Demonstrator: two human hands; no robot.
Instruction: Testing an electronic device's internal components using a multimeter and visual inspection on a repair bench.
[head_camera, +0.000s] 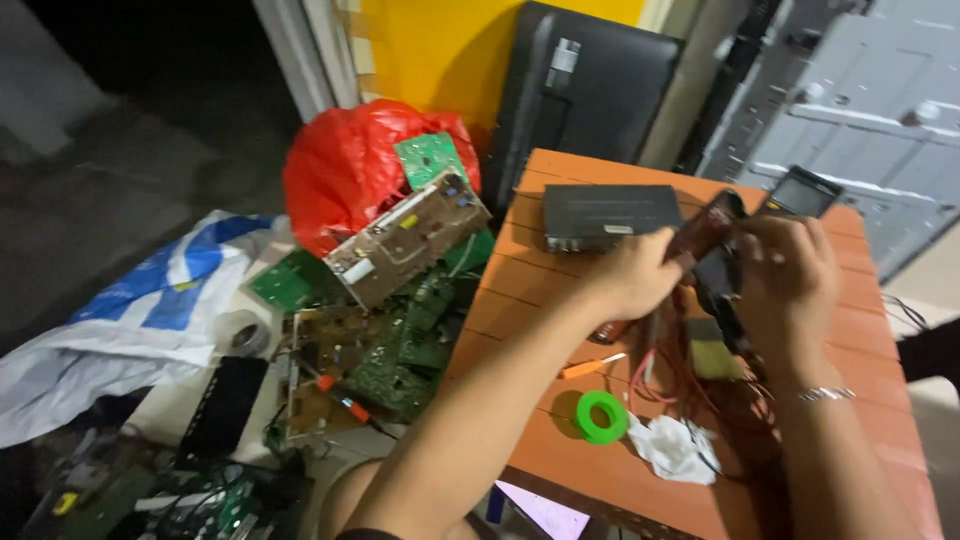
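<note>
Both hands work over the orange slatted wooden table (560, 300). The left hand (632, 275) is clenched around a dark reddish, flat, oblong device (708, 226), which tilts up above the table's far half. The right hand (785, 270), with a silver bracelet (826, 394) at the wrist, grips a small black gadget (718, 285) just beside and partly under that reddish piece; blur hides how the two pieces meet.

On the table's far side lies a black rectangular set-top box (610, 215), and at the far right corner a small dark screen unit (803, 192). Near the table's front edge sit a green roll of tape (601, 416), a crumpled white tissue (675, 448) and an orange-handled screwdriver (592, 366), with red wires (668, 372) tangled between them and the hands.

Left of the table, a heap of green circuit boards (400, 340) lies below a red plastic bag (345, 170).
</note>
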